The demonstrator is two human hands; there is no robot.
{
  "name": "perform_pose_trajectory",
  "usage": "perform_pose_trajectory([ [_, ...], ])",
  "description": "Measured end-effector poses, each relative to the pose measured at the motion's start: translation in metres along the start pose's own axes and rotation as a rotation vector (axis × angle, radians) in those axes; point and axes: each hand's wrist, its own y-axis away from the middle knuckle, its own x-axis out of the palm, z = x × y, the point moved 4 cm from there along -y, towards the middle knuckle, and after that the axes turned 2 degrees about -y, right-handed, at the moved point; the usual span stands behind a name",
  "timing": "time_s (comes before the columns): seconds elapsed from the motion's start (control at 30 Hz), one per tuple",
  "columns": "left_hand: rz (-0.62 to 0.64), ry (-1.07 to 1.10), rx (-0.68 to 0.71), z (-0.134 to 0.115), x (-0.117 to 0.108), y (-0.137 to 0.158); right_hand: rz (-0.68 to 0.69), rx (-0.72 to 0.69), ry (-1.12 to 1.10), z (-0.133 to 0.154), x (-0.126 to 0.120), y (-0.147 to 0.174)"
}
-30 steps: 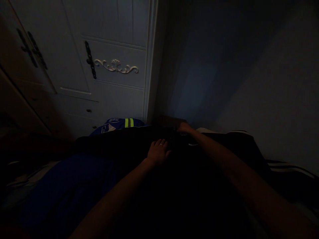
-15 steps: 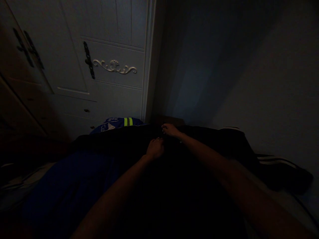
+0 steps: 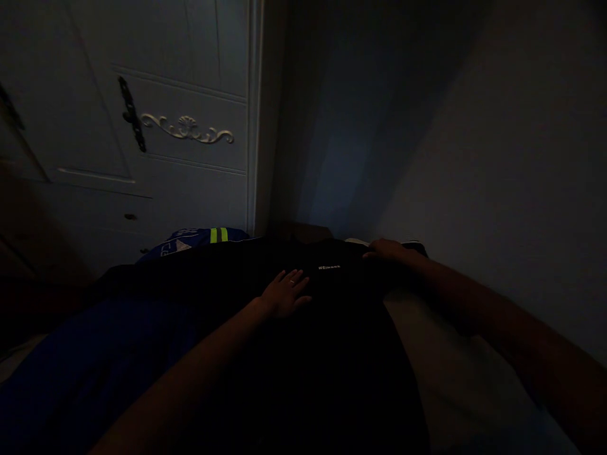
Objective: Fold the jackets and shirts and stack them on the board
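Note:
A black jacket [image 3: 303, 354] with small white lettering on the chest lies spread out in front of me. My left hand [image 3: 287, 294] rests flat on its chest with fingers spread, a ring on one of them. At the jacket's far right, my right hand [image 3: 386, 248] is bent over the white-striped sleeve [image 3: 416, 242], and its fingers look closed on the cloth. Most of that sleeve is hidden behind my hand and forearm. Deep shadow hides the folds of the black cloth.
Blue cloth [image 3: 114, 354] lies at the left, and a blue item with a yellow reflective band [image 3: 219, 235] sits behind the jacket. A white wardrobe [image 3: 190, 189] stands at the back left. A plain wall [image 3: 512, 177] rises at the right, beside a pale surface [image 3: 441, 360].
My right hand has moved right, from near the collar to the sleeve. The sleeve that stretched far right is now drawn in. My left hand has spread flat on the chest.

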Motion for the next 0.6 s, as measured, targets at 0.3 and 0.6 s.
perform_pose_trajectory([
  [0.3,0.004,-0.009,-0.020,-0.001,-0.001,0.001,-0.078,0.058,0.010,-0.035,0.024,-0.028],
  [0.6,0.029,-0.004,-0.017,-0.001,-0.001,0.001,-0.248,0.033,-0.230,-0.103,-0.008,0.014],
])
